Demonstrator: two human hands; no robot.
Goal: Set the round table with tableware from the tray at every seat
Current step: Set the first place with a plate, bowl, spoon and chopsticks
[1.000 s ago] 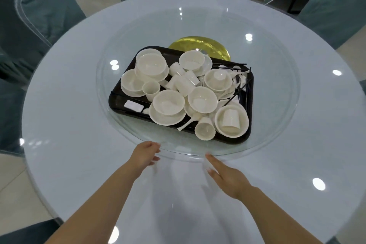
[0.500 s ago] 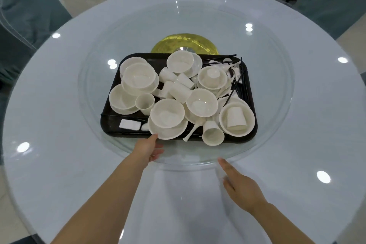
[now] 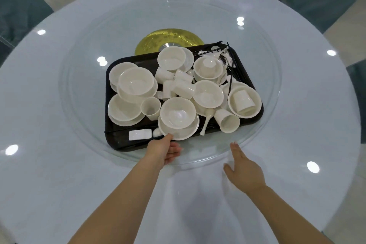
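Tableware fills the black tray point(image 3: 118, 140): bowls, cups, plates, chopsticks. My left hand point(image 3: 165, 149) touches its near plate point(image 3: 178, 131); my right hand point(image 3: 244, 172) rests flat, fingers straight, nearby.

Illumination is bright, even and overhead; ceiling lamps appear as round white glare spots on the glass turntable point(image 3: 263, 69) and round table point(image 3: 39, 105). Wide-angle distortion bends the frame edges, and detail is slightly soft.

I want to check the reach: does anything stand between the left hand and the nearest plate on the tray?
Nothing visible: the left hand already reaches the near rim of the round white plate carrying a bowl.
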